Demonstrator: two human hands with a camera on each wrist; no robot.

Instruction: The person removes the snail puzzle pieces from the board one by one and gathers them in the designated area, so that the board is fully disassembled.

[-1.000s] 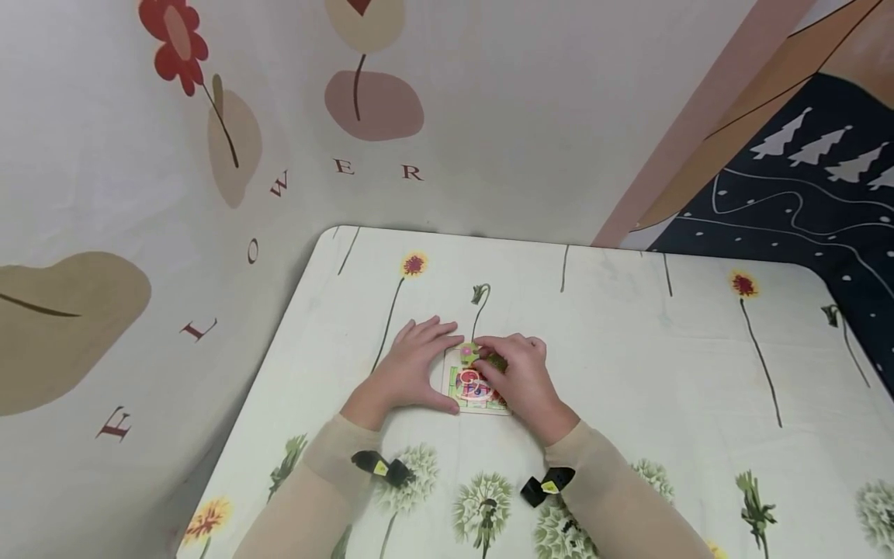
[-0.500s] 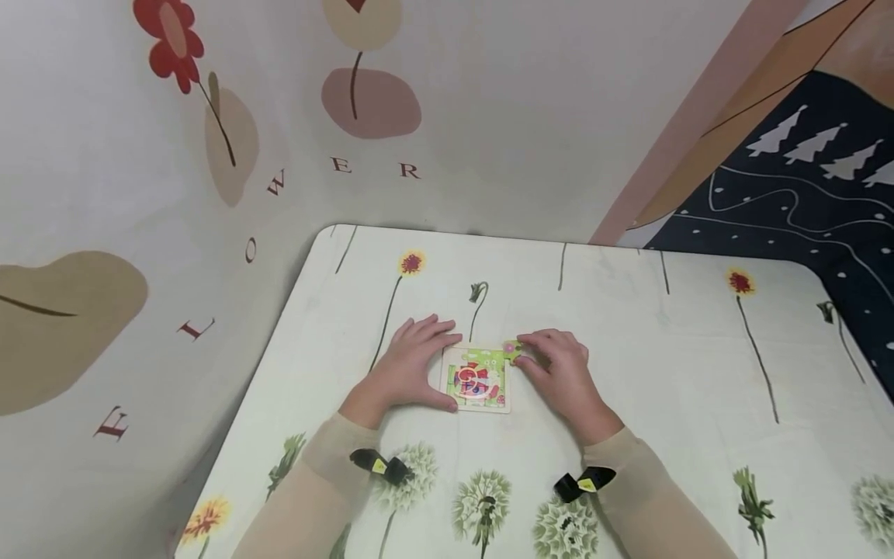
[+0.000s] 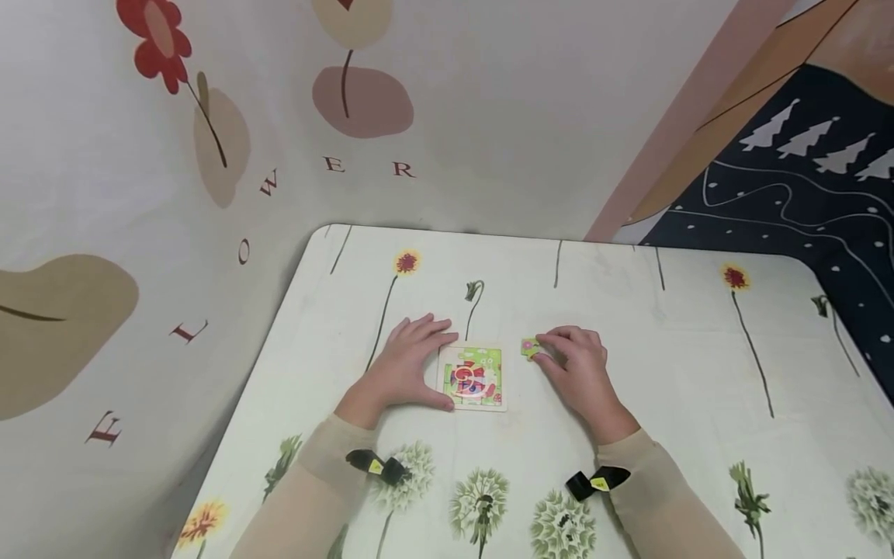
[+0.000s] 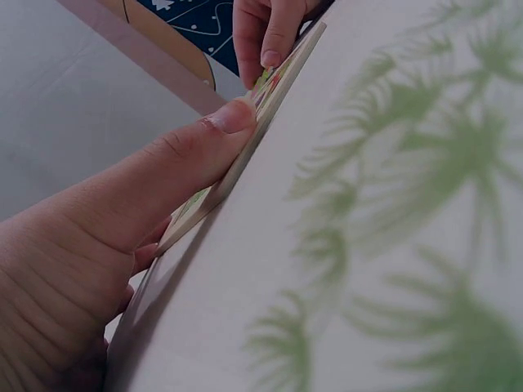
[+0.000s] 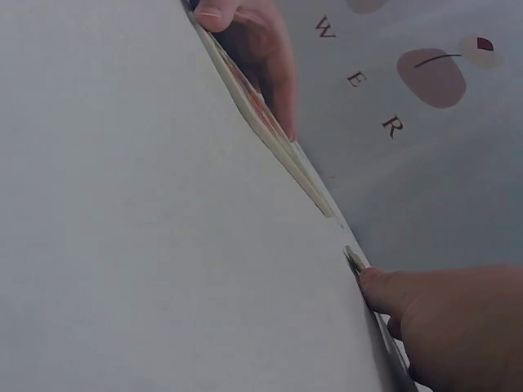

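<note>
On the flowered table [image 3: 663, 357]: puzzle board [image 3: 504, 380] lies flat between the two hands, close to both, so each reaches it with little stretch, I'd judge.
Left hand [image 3: 403, 365]: fingers and thumb spread well apart, straight, no pinch. Thumb at the board's near left corner, forefinger at the far left one; the rest fan out beyond. Left wrist view has the thumb lying along the board's edge. Reads as a brace against sliding, leaving the picture mostly uncovered.
Right hand [image 3: 578, 363]: thumb and forefinger together, clamped on a green piece [image 3: 528, 347] by its right side. The pink flower and left part stick out clear, so orientation can be read; probably why it's held by the edge.
Green piece: off the board, just beside its far right corner, a gap between. Right wrist view shows it low, near the tabletop; can't tell if it touches.
Picture on board: red figure [image 3: 472, 380] on green. Far left corner of the panel looks pale, maybe an unfilled spot; too small to be sure.
Wrist cameras: black units, one on the left cuff [image 3: 377, 467], one on the right cuff [image 3: 599, 483], sitting behind the hands, presumably to keep fingers and board unobstructed.
</note>
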